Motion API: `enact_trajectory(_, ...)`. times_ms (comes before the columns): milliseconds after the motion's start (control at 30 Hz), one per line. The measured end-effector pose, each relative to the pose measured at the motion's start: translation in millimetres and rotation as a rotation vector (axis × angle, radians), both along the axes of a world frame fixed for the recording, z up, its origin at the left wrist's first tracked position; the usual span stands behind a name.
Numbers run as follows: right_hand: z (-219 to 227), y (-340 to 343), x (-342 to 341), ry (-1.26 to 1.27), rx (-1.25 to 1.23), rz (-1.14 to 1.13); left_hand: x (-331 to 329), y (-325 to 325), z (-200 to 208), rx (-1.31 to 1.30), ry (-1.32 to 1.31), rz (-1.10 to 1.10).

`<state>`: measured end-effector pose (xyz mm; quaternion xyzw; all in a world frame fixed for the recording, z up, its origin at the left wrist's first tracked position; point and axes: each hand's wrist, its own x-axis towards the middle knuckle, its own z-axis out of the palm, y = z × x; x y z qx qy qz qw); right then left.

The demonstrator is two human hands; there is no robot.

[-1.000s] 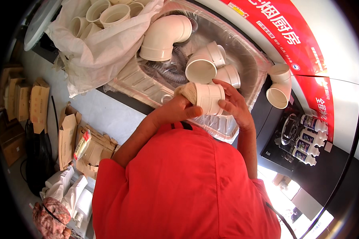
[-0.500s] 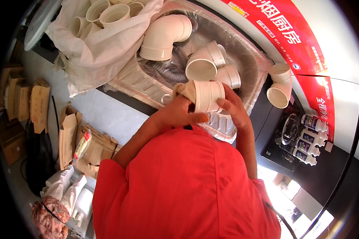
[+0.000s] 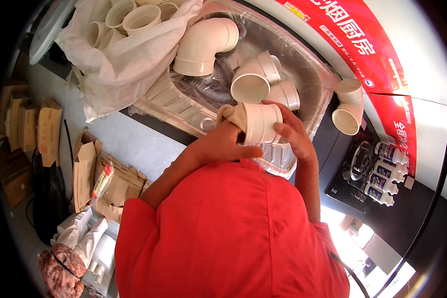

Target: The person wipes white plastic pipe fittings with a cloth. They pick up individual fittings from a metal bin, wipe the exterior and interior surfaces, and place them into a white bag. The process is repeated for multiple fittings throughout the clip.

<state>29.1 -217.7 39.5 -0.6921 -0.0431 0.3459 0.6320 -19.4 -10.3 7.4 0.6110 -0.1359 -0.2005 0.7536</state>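
Note:
A short cream plastic pipe fitting [image 3: 262, 123] is held up in front of my chest, its open end toward the left. My right hand [image 3: 298, 135] grips it round the right end, thumb on the near side. Bunched in my left hand [image 3: 219, 143] is a beige cloth [image 3: 235, 116], pressed at the left opening of the fitting; part of the cloth may be inside, but the fingers there are hidden. The left thumb lies along the fitting's lower side. Just beyond are a cream pipe elbow [image 3: 251, 82] and another cream fitting [image 3: 285, 95].
A plastic-wrapped metal sink [image 3: 159, 107] holds a large elbow [image 3: 199, 49] and a grey corrugated hose. Left of it, a white sack [image 3: 119, 67] contains several fittings. Another elbow [image 3: 347, 107] and white bottles [image 3: 382, 184] stand at right. Cardboard boxes [image 3: 84, 169] lie at lower left.
The fitting has shifted slightly right and down and tilted a little, both hands moving with it. The cloth stays at its left opening.

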Motion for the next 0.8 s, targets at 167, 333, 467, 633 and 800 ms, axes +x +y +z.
enact_trajectory(167, -23.4, -10.1, -3.0, 0.286, -0.056, -0.151, 2.4, 1.8, 4.3, 0.13, -0.052, -0.043)
enact_trajectory(333, -4.5, 6.6, -7.2, -0.107, 0.091, -0.043, 6.1, 4.8, -6.8, -0.197, 0.173, -0.01)
enact_trajectory(467, 1.4, 6.4, -2.9, -0.023, 0.021, -0.07, 5.3, 5.0, -6.2, -0.288, 0.307, -0.062)
enact_trajectory(633, -15.7, 2.7, -3.2, -0.008, 0.043, -0.169, 6.3, 4.5, -14.5, -0.388, 0.32, -0.044)
enact_trajectory(800, -14.3, 3.7, 1.5, -0.042, 0.021, -0.213, 7.3, 2.7, -35.7, -0.48, 0.356, -0.016)
